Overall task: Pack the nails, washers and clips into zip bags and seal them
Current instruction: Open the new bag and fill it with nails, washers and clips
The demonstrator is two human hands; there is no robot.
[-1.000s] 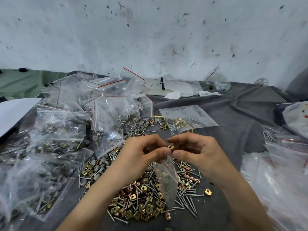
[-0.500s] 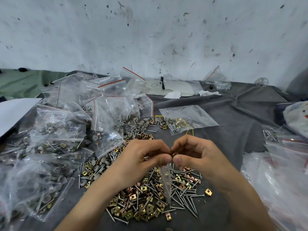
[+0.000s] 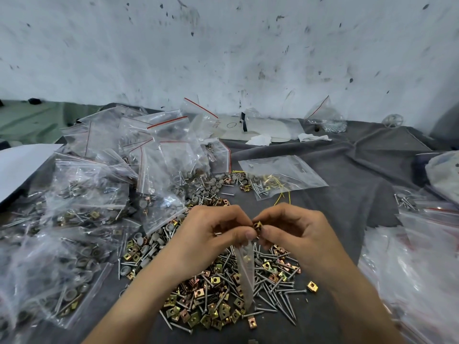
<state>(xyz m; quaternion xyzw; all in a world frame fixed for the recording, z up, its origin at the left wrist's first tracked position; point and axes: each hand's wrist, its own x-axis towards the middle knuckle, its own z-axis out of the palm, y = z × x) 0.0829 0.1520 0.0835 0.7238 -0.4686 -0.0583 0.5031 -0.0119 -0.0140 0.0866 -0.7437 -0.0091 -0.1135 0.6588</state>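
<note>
Plastic this thin is floppy stuff: the zip bag (image 3: 244, 266) hangs limp and edge-on from the left hand (image 3: 213, 234), which pinches its top rim just above the loose pile of nails (image 3: 275, 294) and clips (image 3: 198, 294) on the table (image 3: 347, 175). The right hand (image 3: 295, 234) pinches one small brass clip (image 3: 258, 225) right at the bag's mouth. My guess is the clip is light, hard and a bit slick, so a fingertip pinch on its flat sides suits it. The bag weighs nothing and wants to fold shut, so it's best held at the rim by the zip strip. Those nails look pointy enough to poke the film.
</note>
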